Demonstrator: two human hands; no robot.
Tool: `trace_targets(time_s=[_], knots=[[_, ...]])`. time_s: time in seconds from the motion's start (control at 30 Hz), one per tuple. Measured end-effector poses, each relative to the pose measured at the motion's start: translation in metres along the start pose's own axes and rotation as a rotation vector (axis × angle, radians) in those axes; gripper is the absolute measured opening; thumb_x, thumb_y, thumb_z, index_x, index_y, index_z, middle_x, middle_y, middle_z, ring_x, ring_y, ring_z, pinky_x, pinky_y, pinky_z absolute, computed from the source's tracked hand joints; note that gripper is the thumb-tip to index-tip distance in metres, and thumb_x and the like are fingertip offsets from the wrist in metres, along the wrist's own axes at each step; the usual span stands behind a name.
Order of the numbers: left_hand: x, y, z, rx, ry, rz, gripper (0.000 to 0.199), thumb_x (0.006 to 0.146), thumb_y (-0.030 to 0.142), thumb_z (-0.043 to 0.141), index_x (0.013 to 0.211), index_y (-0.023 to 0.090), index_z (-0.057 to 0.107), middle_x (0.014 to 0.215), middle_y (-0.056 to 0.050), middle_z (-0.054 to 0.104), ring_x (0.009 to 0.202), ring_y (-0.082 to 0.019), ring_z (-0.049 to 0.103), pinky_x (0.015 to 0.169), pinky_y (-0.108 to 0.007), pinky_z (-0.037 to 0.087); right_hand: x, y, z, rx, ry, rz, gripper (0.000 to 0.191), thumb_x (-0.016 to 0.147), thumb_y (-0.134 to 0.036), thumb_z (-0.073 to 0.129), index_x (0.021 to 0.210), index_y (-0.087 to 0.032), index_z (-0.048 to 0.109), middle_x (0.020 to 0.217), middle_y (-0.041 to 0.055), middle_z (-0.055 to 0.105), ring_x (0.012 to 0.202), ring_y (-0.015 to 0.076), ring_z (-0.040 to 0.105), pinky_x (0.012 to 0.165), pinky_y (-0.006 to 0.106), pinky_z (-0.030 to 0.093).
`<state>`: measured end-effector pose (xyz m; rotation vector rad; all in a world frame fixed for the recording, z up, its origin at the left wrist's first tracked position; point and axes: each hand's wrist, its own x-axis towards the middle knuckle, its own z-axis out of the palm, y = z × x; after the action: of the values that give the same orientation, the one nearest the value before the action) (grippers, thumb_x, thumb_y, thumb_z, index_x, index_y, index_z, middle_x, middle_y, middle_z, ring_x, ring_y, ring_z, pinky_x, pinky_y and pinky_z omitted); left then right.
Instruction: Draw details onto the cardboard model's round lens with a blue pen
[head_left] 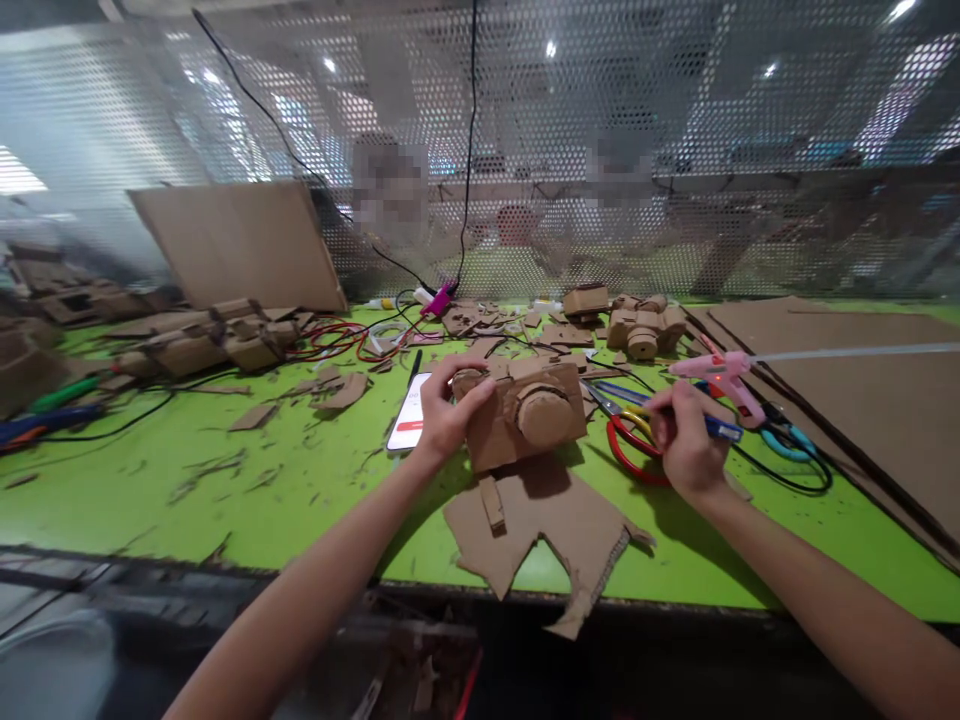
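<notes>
My left hand (448,410) is closed around the left end of a cardboard model camera (499,430) with a round layered lens facing me. The camera is tilted slightly above a jagged cardboard offcut (517,515), which has a small cardboard strip (493,503) on it. My right hand (694,440) has its fingers curled together beside red-handled scissors (634,458). A long blue tool (726,430) passes by these fingers; whether they grip it is hidden. Just beyond is a pink glue gun (724,372). Left of the camera lies a phone (410,415) with its screen lit.
Another cardboard camera (645,325) stands at the back, with more cardboard models (225,335) at left. A large cardboard sheet (877,390) covers the right side. Scraps and cables lie across the green table (315,500). A perforated metal screen (525,130) rises behind it.
</notes>
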<state>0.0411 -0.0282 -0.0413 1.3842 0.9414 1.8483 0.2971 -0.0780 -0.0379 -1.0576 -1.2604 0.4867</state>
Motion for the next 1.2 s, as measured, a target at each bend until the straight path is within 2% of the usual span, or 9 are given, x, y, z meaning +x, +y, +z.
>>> trace_targets(time_s=[0.1,0.2,0.33,0.5,0.6,0.7,0.93,1.07,1.2], knots=[[0.002,0.002,-0.001,-0.040,0.096,0.049,0.012,0.067,0.011,0.079,0.073,0.021,0.075,0.086,-0.003,0.070,0.094,-0.021,0.063,0.091,-0.026,0.046,0.001,-0.002,0.003,0.022,-0.081,0.027,0.045,0.091,-0.064,0.048,0.108,-0.026,0.066,0.066,0.0021,0.063,0.060,0.0206,0.063,0.055,0.034,0.048],[0.003,0.002,-0.002,-0.067,0.138,0.047,0.012,0.069,0.011,0.076,0.074,0.022,0.074,0.087,-0.002,0.070,0.097,-0.021,0.063,0.093,-0.025,0.046,0.003,-0.001,0.004,0.033,-0.168,0.018,0.055,0.090,-0.068,0.047,0.127,-0.028,0.058,0.106,0.0093,0.071,0.088,0.0256,0.070,0.068,0.037,0.055],[0.001,0.000,0.000,-0.024,-0.037,-0.046,0.010,0.068,0.013,0.077,0.072,0.023,0.075,0.082,-0.001,0.070,0.085,-0.020,0.061,0.084,-0.025,0.046,0.004,0.004,0.004,0.065,-0.264,0.024,0.059,0.094,-0.068,0.040,0.138,-0.031,0.050,0.129,0.0108,0.064,0.097,0.0251,0.069,0.071,0.037,0.055],[-0.004,-0.002,0.003,0.044,-0.140,-0.016,0.009,0.067,0.017,0.078,0.073,0.023,0.076,0.079,-0.002,0.070,0.081,-0.022,0.058,0.082,-0.026,0.045,0.004,0.001,0.006,0.003,-0.258,0.037,0.049,0.090,-0.064,0.053,0.121,-0.027,0.059,0.119,0.0101,0.066,0.089,0.0229,0.066,0.065,0.034,0.052],[-0.005,-0.002,0.004,0.076,-0.166,0.029,0.007,0.069,0.021,0.078,0.075,0.023,0.076,0.081,-0.003,0.070,0.083,-0.022,0.059,0.082,-0.027,0.044,0.002,-0.003,0.007,-0.049,-0.201,0.077,0.035,0.082,-0.054,0.068,0.100,-0.026,0.057,0.079,0.0007,0.064,0.062,0.0157,0.057,0.052,0.028,0.043],[-0.005,-0.002,0.005,0.114,-0.201,0.065,0.008,0.070,0.026,0.077,0.078,0.023,0.076,0.083,-0.003,0.071,0.084,-0.023,0.060,0.083,-0.029,0.044,-0.001,-0.005,0.007,-0.038,-0.165,0.086,0.027,0.086,-0.051,0.062,0.088,-0.027,0.051,0.056,-0.0057,0.047,0.048,0.0132,0.044,0.045,0.026,0.035],[-0.005,-0.006,0.004,0.253,-0.231,0.070,0.022,0.072,0.040,0.070,0.084,0.022,0.069,0.089,-0.004,0.070,0.089,-0.025,0.062,0.084,-0.035,0.047,-0.003,-0.002,0.004,-0.216,-0.104,-0.433,0.027,0.097,-0.039,0.047,0.106,-0.023,0.067,0.095,0.0066,0.072,0.079,0.0206,0.067,0.066,0.035,0.054],[-0.004,-0.011,0.002,0.311,-0.235,0.090,0.026,0.075,0.044,0.064,0.087,0.021,0.066,0.090,-0.005,0.069,0.088,-0.025,0.062,0.082,-0.036,0.048,-0.011,-0.010,0.007,-0.296,-0.088,-0.721,0.014,0.087,-0.022,0.065,0.099,-0.024,0.070,0.086,0.0038,0.075,0.076,0.0194,0.070,0.069,0.032,0.056],[-0.004,-0.012,0.003,0.343,-0.248,0.093,0.027,0.077,0.046,0.063,0.088,0.022,0.065,0.090,-0.004,0.070,0.088,-0.024,0.063,0.081,-0.036,0.048,-0.024,-0.017,0.019,-0.249,-0.078,-0.762,0.022,0.078,-0.011,0.070,0.095,-0.025,0.065,0.076,-0.0005,0.071,0.060,0.0145,0.066,0.056,0.026,0.054]])
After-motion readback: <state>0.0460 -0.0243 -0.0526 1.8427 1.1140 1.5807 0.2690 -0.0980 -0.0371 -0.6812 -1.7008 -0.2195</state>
